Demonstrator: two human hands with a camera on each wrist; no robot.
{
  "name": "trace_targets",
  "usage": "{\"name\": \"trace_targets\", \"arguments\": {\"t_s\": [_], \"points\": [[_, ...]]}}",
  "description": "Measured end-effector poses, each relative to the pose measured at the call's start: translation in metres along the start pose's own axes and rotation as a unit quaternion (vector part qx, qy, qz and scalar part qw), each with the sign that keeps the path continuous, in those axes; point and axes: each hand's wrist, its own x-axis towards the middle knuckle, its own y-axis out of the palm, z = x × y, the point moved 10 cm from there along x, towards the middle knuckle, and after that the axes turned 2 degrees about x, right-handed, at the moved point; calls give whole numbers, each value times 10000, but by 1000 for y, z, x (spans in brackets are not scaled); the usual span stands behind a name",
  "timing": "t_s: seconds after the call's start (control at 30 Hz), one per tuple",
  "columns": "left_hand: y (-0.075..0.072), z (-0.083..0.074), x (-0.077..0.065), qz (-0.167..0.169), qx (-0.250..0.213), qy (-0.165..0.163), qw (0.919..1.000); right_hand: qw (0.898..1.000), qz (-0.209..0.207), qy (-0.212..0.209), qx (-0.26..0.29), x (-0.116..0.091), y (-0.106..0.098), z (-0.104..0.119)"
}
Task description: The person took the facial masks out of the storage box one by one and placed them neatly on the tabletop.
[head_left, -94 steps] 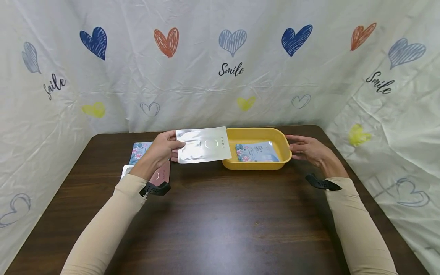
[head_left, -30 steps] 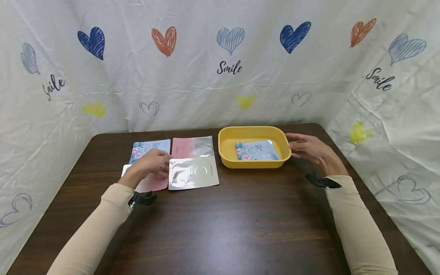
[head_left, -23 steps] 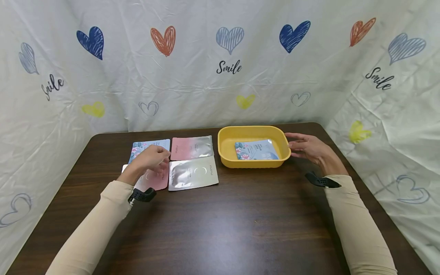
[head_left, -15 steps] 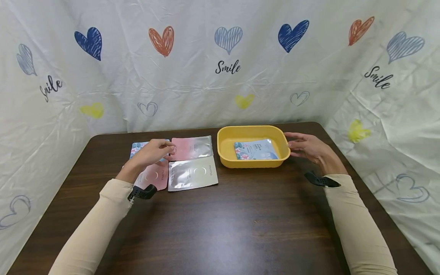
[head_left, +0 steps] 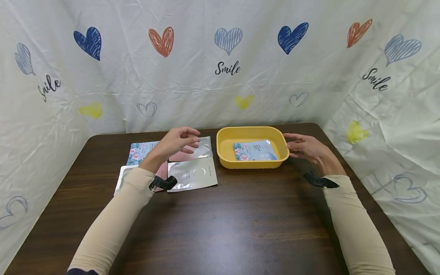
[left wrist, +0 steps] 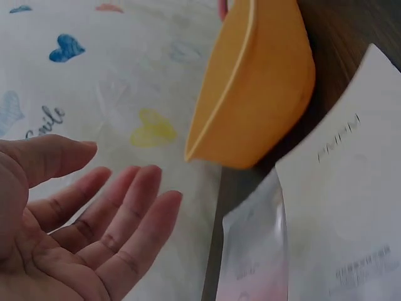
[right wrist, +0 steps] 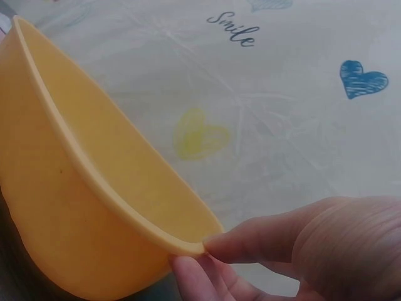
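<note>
My left hand (head_left: 177, 143) hovers over the flat sachets with its fingers apart and nothing in them; the left wrist view shows its palm bare. Below it are a pink and silver sachet (head_left: 205, 147) and a silver-white PMPM sachet (head_left: 197, 173), which look like sheet mask packets. With thumb and finger, my right hand (head_left: 307, 149) pinches the right-end rim of a yellow plastic basin (right wrist: 81, 213). Inside the basin lies a light blue flowered sachet (head_left: 256, 150).
Another blue flowered sachet (head_left: 137, 152), a pink sachet (head_left: 163, 175) and a white-edged one (head_left: 121, 179) lie at the left, partly behind the left arm. They rest on a dark wooden table (head_left: 223, 229). A heart-printed cloth (head_left: 192, 103) hangs behind the table and along its sides.
Earlier my left hand held the silver-white sachet by the basin; now that sachet lies on the table. The emptied hand went left over the pink sachet, then back rightward. My right hand stayed at the basin.
</note>
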Motion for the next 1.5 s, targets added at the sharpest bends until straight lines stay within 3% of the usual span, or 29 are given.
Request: {"name": "trace_targets", "arguments": {"t_s": [0.17, 0.37, 0.67, 0.93, 1.5], "points": [[18, -12, 21, 108, -560, 216, 9981, 10000, 17, 1, 28, -1, 0, 0], [38, -21, 41, 153, -923, 215, 9954, 9999, 82, 6, 114, -2, 2, 1], [63, -27, 61, 173, -551, 204, 9981, 10000, 13, 37, 18, -2, 2, 2], [83, -23, 79, 212, -588, 124, 9980, 10000, 48, -28, -3, -3, 2, 3], [111, -18, 97, 237, -280, -76, 9993, 10000, 8, 3, 31, 0, 0, 0]]}}
